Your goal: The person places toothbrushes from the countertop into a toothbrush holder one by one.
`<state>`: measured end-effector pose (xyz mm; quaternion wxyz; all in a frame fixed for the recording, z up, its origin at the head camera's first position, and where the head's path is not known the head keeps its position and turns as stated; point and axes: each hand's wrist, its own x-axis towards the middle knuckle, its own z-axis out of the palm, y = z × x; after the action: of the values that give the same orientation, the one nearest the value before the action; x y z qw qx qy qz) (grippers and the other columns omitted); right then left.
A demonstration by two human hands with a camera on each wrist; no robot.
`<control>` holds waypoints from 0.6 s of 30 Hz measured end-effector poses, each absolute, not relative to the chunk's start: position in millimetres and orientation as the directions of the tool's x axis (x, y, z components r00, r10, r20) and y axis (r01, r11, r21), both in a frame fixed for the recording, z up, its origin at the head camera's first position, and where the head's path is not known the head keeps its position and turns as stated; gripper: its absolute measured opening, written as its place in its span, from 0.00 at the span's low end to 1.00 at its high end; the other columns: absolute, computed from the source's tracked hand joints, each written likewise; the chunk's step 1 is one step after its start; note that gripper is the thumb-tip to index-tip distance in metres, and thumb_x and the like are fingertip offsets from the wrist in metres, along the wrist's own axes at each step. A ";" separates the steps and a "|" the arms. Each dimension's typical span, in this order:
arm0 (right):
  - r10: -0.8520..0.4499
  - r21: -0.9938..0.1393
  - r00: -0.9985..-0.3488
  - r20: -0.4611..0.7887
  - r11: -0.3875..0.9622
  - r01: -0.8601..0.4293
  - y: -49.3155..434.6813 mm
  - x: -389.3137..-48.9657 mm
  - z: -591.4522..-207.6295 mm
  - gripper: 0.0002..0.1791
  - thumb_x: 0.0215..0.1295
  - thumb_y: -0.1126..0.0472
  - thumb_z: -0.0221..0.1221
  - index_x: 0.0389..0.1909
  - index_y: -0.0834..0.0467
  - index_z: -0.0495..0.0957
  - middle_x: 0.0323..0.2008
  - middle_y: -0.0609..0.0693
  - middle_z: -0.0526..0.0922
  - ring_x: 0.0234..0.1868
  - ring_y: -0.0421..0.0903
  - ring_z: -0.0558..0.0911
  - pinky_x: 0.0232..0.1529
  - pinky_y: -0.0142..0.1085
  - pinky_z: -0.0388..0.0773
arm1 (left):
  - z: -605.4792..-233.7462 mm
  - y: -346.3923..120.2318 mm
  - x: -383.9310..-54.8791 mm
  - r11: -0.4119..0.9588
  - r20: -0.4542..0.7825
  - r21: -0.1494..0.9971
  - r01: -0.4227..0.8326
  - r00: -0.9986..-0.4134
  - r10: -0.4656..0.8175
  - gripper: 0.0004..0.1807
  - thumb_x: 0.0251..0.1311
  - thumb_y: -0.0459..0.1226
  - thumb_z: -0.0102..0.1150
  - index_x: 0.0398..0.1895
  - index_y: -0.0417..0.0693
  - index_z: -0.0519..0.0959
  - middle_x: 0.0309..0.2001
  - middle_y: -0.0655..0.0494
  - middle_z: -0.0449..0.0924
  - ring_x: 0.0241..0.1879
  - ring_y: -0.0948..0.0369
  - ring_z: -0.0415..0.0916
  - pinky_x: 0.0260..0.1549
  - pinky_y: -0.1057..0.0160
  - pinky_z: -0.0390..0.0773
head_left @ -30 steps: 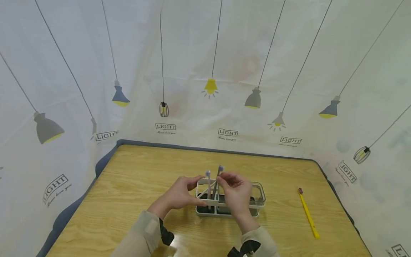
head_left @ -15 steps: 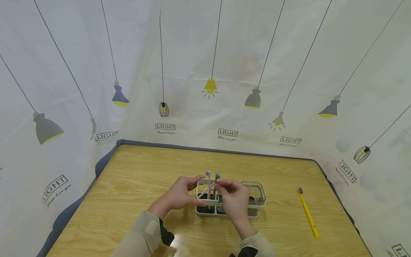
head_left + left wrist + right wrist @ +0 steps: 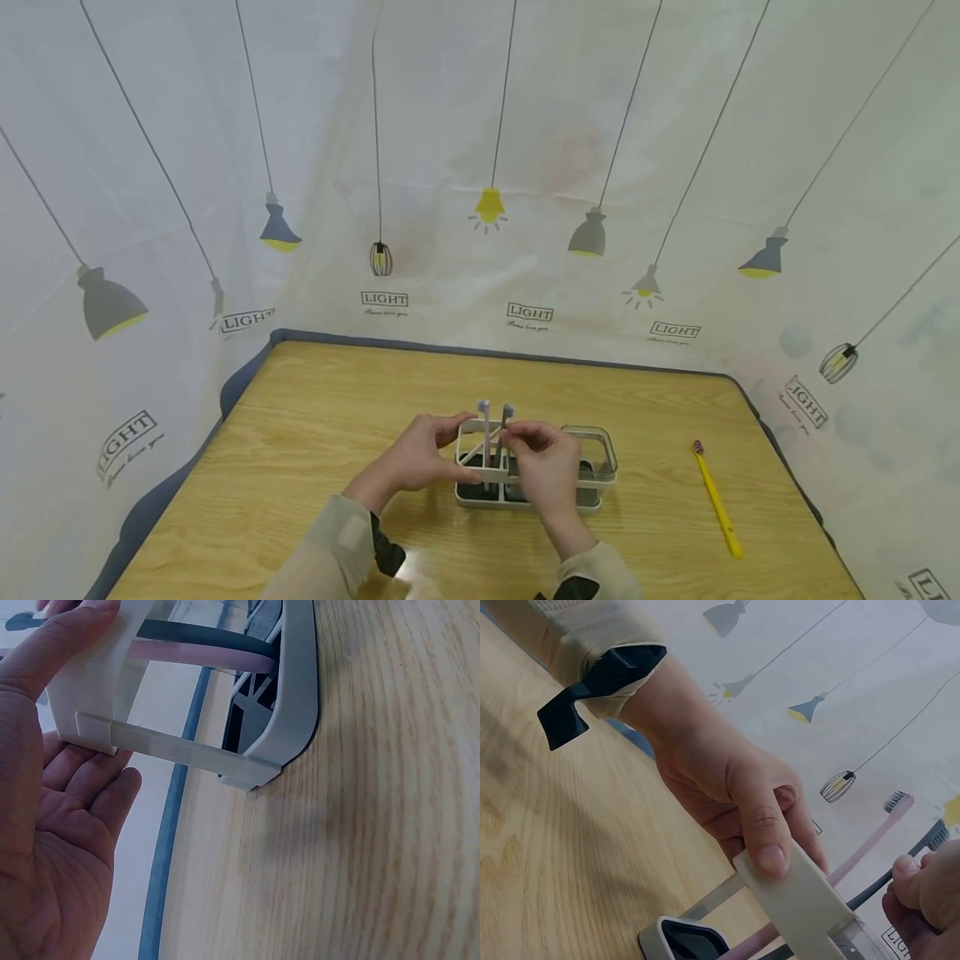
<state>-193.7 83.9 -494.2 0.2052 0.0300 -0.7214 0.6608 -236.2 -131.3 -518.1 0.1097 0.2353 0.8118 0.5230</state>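
A white toothbrush holder point(image 3: 597, 482) with a dark base stands on the table in the head view. My left hand point(image 3: 420, 454) grips the left end of its upper frame, thumb on the near side and fingers behind. A pink toothbrush point(image 3: 487, 435) stands upright in the left compartment. Beside it, the dark grey toothbrush point(image 3: 874, 886) also stands in the holder, its stem reaching the base in the left wrist view. My right hand point(image 3: 551, 468) pinches the dark toothbrush just below its head and covers the middle of the holder.
A clear cup point(image 3: 600, 446) sits in the holder's right end. To the right, a yellow toothbrush point(image 3: 716, 502) lies on the wooden table point(image 3: 337, 392). A white sheet point(image 3: 435, 167) printed with lamps hangs behind and around the table.
My right hand has lowered the dark toothbrush, which now stands about level with the pink one. Over the last half second the hands have barely moved. My left hand keeps its grip.
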 end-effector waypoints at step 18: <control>0.256 -0.888 -0.865 0.431 0.292 -0.356 138.6 -188.3 -478.4 0.06 0.59 0.72 0.76 0.36 0.64 0.91 0.33 0.55 0.91 0.33 0.48 0.89 0.33 0.24 0.82 | -519.2 -131.5 -236.3 0.368 0.074 0.884 0.290 -0.862 0.502 0.56 0.49 0.51 0.86 0.79 0.41 0.67 0.76 0.47 0.68 0.72 0.51 0.70 0.68 0.50 0.72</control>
<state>-188.3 138.6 -478.4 0.2576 0.0330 -0.7613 0.5941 -236.3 -131.5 -519.2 0.1044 0.2413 0.8203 0.5079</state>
